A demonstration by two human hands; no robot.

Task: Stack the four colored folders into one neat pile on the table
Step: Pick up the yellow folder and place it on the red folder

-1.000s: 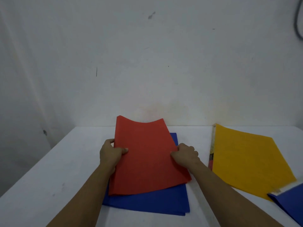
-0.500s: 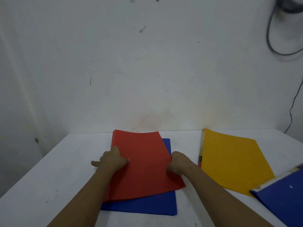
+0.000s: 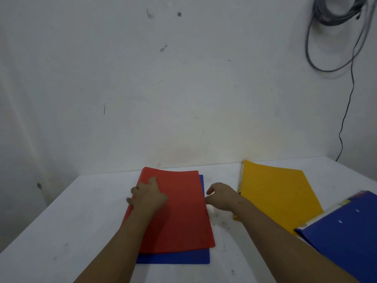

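A red folder (image 3: pixel 183 211) lies flat on a blue folder (image 3: pixel 175 258) in the middle of the white table (image 3: pixel 61 231); only the blue one's front strip and right edge show. My left hand (image 3: pixel 149 198) rests palm down on the red folder's left side, fingers spread. My right hand (image 3: pixel 222 196) hovers just off the red folder's right edge, fingers curled loosely, holding nothing. A yellow folder (image 3: pixel 275 193) lies to the right. A second blue folder (image 3: pixel 346 237) overlaps the yellow one's front right corner.
The white wall (image 3: pixel 183 99) rises right behind the table's back edge. A coil of grey cable (image 3: pixel 336 27) hangs at the upper right, with one strand dropping to the table's back right corner.
The red folder went from held up and bowed to lying flat on the blue one. My right hand let go of its edge and drew off to the right. The left hand now presses flat.
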